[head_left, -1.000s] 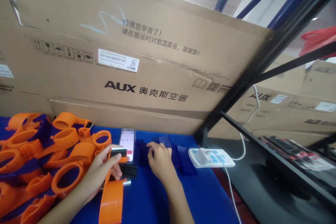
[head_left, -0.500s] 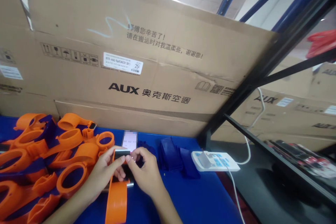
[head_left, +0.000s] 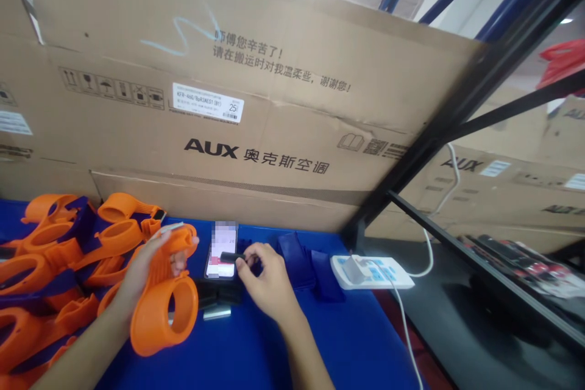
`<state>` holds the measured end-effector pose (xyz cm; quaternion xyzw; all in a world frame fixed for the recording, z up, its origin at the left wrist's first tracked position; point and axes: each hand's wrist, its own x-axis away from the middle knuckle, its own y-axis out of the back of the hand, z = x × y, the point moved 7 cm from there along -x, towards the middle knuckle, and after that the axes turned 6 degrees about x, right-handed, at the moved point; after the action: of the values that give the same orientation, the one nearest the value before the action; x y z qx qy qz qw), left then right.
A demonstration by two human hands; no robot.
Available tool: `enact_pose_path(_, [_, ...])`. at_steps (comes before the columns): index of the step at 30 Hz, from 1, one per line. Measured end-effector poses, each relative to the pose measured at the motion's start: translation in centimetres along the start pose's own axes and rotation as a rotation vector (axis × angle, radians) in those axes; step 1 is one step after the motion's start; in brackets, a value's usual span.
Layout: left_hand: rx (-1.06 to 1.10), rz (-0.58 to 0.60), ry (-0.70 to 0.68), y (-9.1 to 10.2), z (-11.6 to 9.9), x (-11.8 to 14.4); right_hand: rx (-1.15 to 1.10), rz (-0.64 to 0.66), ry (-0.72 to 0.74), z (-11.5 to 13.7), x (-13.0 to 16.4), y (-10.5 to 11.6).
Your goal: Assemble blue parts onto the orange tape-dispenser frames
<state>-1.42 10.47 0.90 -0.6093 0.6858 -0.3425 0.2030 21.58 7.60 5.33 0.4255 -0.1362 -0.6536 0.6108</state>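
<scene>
My left hand (head_left: 145,263) is closed round the handle of an orange plastic tape dispenser (head_left: 142,326), whose wide ring hangs toward me. A shiny metal strip shows along its upper end. My right hand (head_left: 269,280) pinches a short black tube-like piece (head_left: 231,257) between thumb and fingers, apart from the dispenser and in front of a lit phone (head_left: 228,234). Between the hands, more black pieces (head_left: 223,291) and a silvery metal strip (head_left: 217,313) lie on the blue tabletop (head_left: 256,347).
Several orange dispensers (head_left: 43,233) are heaped at the left. Dark blue flat pieces (head_left: 295,262) lie right of my right hand, beside a white power strip (head_left: 393,279) with cables. A large carton (head_left: 274,109) stands behind, and a dark rack frame (head_left: 411,146) slants on the right.
My hands have moved apart. The black piece, earlier at the dispenser's top between both hands, is now in my right hand alone. The dispenser has shifted left and turned, uncovering the phone.
</scene>
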Motion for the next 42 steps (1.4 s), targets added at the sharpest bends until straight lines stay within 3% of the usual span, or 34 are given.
enact_pose_path(4, [0.186, -0.034, -0.056, 0.3, -1.4, 0.3, 0.071, 0.175, 0.207, 2.3, 1.2, -3.6])
enact_pose_path(10, [0.272, -0.005, -0.142, 0.0, -3.1, 0.9, 0.180, 0.141, 0.263, 3.8, 2.7, -7.6])
enact_pose_path(14, [0.285, 0.039, -0.130, -0.5, -3.2, 1.0, 0.226, 0.158, 0.339, 4.7, 3.4, -8.8])
enact_pose_path(23, [0.282, -0.017, -0.118, -0.5, -2.8, 1.0, 0.286, 0.231, 0.403, 5.5, 4.0, -10.4])
enact_pose_path(31, [0.249, 0.005, -0.084, -0.7, -2.8, 0.9, 0.230, 0.231, 0.396, 5.9, 3.9, -9.6])
enact_pose_path(34, [0.194, -0.018, -0.016, -0.3, -2.0, 0.5, 0.219, 0.182, 0.365, 5.4, 3.3, -8.2])
enact_pose_path(39, [-0.107, -0.065, -0.018, -0.4, -0.6, 0.4, 0.161, -0.113, 0.201, 2.5, 1.2, -2.5])
enact_pose_path(42, [-0.239, -0.034, 0.011, -1.1, 1.0, 0.6, 0.030, -0.281, 0.162, 1.7, 0.7, 0.4])
